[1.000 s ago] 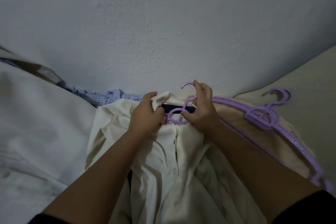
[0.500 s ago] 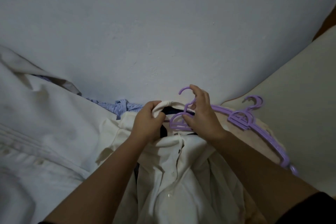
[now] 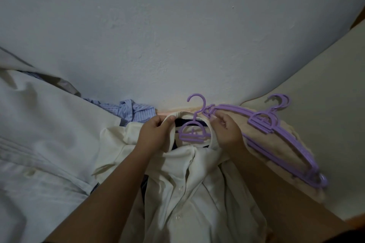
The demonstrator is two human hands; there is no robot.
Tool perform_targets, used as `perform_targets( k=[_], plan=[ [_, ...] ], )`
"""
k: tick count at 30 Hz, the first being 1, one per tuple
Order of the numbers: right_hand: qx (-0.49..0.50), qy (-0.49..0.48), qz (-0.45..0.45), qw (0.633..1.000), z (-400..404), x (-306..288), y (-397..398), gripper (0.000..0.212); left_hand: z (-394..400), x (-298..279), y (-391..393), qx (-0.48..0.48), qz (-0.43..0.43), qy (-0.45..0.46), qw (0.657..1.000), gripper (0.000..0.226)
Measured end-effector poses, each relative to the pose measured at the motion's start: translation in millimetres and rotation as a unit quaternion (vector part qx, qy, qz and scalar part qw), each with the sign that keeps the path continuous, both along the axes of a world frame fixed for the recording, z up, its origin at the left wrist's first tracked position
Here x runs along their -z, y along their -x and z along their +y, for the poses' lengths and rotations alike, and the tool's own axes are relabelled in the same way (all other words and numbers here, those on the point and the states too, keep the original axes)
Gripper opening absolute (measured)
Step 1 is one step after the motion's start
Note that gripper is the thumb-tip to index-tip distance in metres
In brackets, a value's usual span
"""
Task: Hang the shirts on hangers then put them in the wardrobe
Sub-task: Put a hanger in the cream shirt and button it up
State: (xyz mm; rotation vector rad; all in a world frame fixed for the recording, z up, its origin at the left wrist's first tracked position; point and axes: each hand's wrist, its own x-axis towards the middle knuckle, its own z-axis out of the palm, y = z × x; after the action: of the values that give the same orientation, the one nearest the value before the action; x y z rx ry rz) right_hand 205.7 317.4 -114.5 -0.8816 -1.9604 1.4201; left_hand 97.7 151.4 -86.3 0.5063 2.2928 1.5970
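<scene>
Both hands pinch the collar of the cream shirt (image 3: 189, 179) at lower centre, left hand (image 3: 156, 136) and right hand (image 3: 227, 134) around the purple hanger (image 3: 194, 134), which could slip out if one shoulder is unseated.

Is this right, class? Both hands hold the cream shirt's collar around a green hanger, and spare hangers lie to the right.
One detail is wrong: the hanger is purple, not green. The head view shows the left hand and right hand holding the collar of the cream shirt around it, with the spare hangers lying to the right.
</scene>
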Motion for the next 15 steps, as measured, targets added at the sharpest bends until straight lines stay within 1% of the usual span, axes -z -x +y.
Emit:
perform_targets(
  k=[2, 3, 5, 8, 10, 12, 15],
  plan=[
    [-0.034, 0.025, -0.038, 0.998, 1, 3, -2, 0.035, 0, 0, -1, 0.007, -0.002, -0.004, 1.000, 0.025],
    [-0.044, 0.023, -0.041, 0.998, 1, 5, -2, 0.035, -1, 0, -2, 0.007, 0.001, -0.007, 1.000, 0.020],
    [-0.058, 0.005, -0.018, 0.998, -3, 6, -4, 0.030, -2, 0, -3, 0.007, 0.005, -0.033, 0.999, 0.005],
    [-0.090, -0.024, 0.002, 0.996, -7, -1, -8, 0.025, -6, 2, -3, 0.024, 0.018, -0.062, 0.998, 0.017],
    [-0.114, -0.037, -0.011, 0.993, -6, -5, -10, 0.016, -7, 1, -2, 0.042, 0.049, -0.058, 0.996, 0.017],
    [-0.129, -0.032, -0.023, 0.991, -4, -8, -11, 0.015, -9, -3, 1, 0.070, 0.075, -0.035, 0.994, 0.023],
    [-0.114, 0.003, -0.016, 0.993, 2, -13, -14, 0.016, -10, -12, 5, 0.117, 0.068, 0.020, 0.991, 0.036]
  ],
)
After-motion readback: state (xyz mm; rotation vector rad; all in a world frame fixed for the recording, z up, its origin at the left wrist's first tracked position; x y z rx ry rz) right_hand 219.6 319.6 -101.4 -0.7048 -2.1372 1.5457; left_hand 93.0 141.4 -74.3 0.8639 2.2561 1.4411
